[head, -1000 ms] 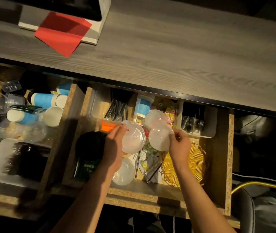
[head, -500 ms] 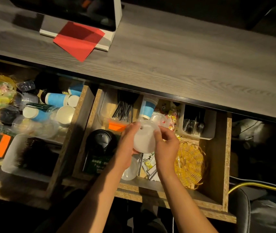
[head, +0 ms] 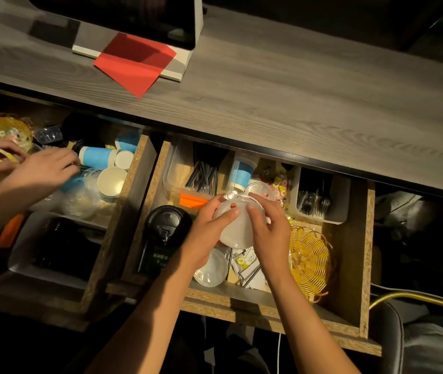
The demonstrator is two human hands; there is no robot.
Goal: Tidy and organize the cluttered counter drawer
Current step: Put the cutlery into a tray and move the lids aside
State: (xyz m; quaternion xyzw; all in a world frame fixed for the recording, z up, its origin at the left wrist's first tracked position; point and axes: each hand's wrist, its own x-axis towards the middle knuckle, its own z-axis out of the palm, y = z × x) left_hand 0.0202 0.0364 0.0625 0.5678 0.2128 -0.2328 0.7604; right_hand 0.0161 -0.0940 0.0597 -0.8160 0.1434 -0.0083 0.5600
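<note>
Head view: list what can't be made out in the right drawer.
- Clear lids: how many are stacked; the left hand and right hand cover the edges.
- Black lid stack: its count, too dark.
- Green label: print too small.
- Black cutlery: types lost in shadow.

basket (head: 310,261) in drawer (head: 351,255), right of lids (head: 237,225)

Dim warm light; grey wood-grain countertop (head: 282,103); dark chair (head: 414,344) lower right.
</note>
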